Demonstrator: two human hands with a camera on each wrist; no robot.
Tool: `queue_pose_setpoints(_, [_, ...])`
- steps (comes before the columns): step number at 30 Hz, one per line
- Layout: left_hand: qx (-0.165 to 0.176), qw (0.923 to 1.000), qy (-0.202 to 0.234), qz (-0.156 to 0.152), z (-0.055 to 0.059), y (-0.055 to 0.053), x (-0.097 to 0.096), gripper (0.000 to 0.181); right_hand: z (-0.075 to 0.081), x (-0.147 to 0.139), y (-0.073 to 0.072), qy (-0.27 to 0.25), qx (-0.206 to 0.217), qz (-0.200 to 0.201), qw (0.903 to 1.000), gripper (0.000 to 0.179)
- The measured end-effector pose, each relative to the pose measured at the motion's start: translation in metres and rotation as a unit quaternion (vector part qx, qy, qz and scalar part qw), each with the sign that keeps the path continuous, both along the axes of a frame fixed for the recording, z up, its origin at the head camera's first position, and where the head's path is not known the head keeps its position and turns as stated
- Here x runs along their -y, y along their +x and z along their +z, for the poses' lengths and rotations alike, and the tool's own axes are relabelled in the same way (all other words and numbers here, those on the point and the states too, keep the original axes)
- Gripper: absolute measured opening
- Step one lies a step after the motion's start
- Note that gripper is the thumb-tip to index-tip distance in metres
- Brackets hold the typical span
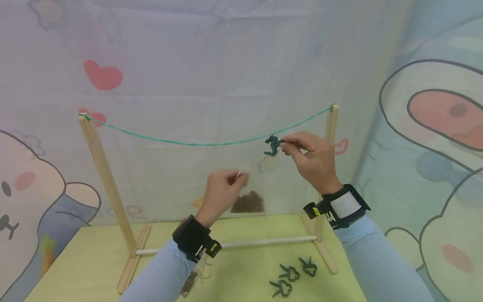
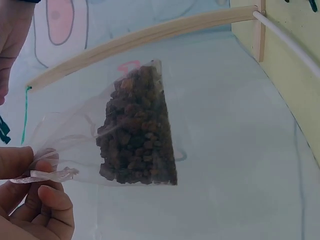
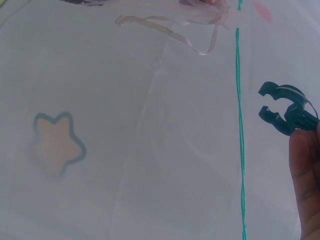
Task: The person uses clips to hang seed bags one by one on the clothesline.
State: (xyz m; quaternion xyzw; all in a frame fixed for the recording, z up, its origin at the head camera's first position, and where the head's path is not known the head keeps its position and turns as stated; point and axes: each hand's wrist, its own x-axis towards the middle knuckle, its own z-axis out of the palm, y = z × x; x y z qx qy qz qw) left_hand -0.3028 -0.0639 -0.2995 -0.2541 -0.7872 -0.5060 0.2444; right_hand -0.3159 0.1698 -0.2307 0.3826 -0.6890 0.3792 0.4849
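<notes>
Head view, read from near to far with the green cord point(image 1: 205, 145) as landmark. Below the cord and nearest the viewer, three further clips point(image 1: 288, 269) and a second bag point(image 1: 191, 282), the latter partly covered by the left forearm, lie on the yellow table point(image 1: 241, 266). Higher up, below the cord's sag, the left hand point(image 1: 222, 191) pinches the gathered neck of a clear bag point(image 1: 249, 202), whose dark brown granules hang below the cord. The right hand point(image 1: 315, 157), the nearer of the two to the cord, holds a dark green clip point(image 3: 294, 117) by its handles. Key relation: the clip lies between the right hand and the cord, just beside the cord; in the right wrist view its long axis runs across the cord, its spread mouth faces it, and a gap shows between them, of a depth that cannot be told. The cord spans two wooden posts point(image 1: 108, 180); behind it hangs a printed backdrop point(image 1: 170, 63).
</notes>
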Motion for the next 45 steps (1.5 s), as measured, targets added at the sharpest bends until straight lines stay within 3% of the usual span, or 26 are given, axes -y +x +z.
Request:
queue_pose_setpoints(11, [0.029,0.9993,0.020,0.011,0.006,-0.018,-0.007,0.023,0.018,0.005,-0.021,0.017,0.003,-0.041,0.9990,0.008])
queue_pose_setpoints(18, [0.049,0.9982,0.031,0.018,0.005,-0.025,-0.010,0.023,0.019,0.007,-0.028,0.024,0.076,-0.035,0.9962,0.008])
queue_pose_setpoints(28, [0.081,0.9955,0.040,0.027,0.003,-0.031,-0.017,0.021,0.010,0.009,-0.031,0.071,0.200,-0.041,0.9764,0.006])
queue_pose_setpoints(45, [0.065,0.9970,0.043,0.007,0.004,-0.034,-0.028,0.021,0.002,0.011,-0.031,0.114,0.293,-0.024,0.9488,0.012])
